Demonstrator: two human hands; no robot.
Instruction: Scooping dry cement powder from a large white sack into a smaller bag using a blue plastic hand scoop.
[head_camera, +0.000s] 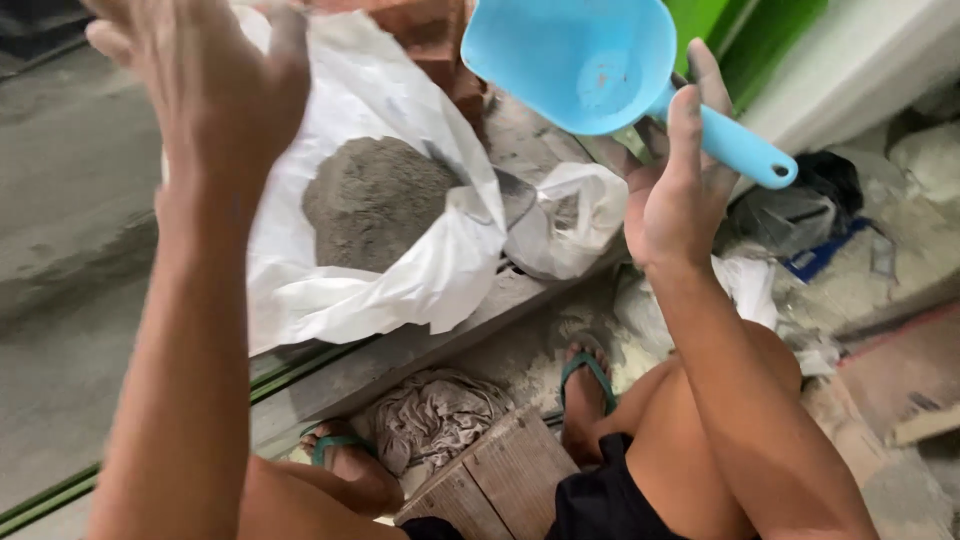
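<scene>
Right hand (672, 195) has its grip closed round the handle of a blue scoop (580, 60), bowl facing the camera and looking empty apart from a dusty smear. Scoop sits above and right of the white sack (400, 270), clear of it. Left hand (205, 75) is raised above the sack's left edge, fingers spread, holding nothing. Sack lies open on a concrete ledge (420, 345), grey cement powder (375, 200) heaped in its mouth. Small plastic bag (570, 225) just right of the sack. Looks like the scoop is between dips. Next dip would need the bowl tipped down into the heap, and the sack mouth kept open.
</scene>
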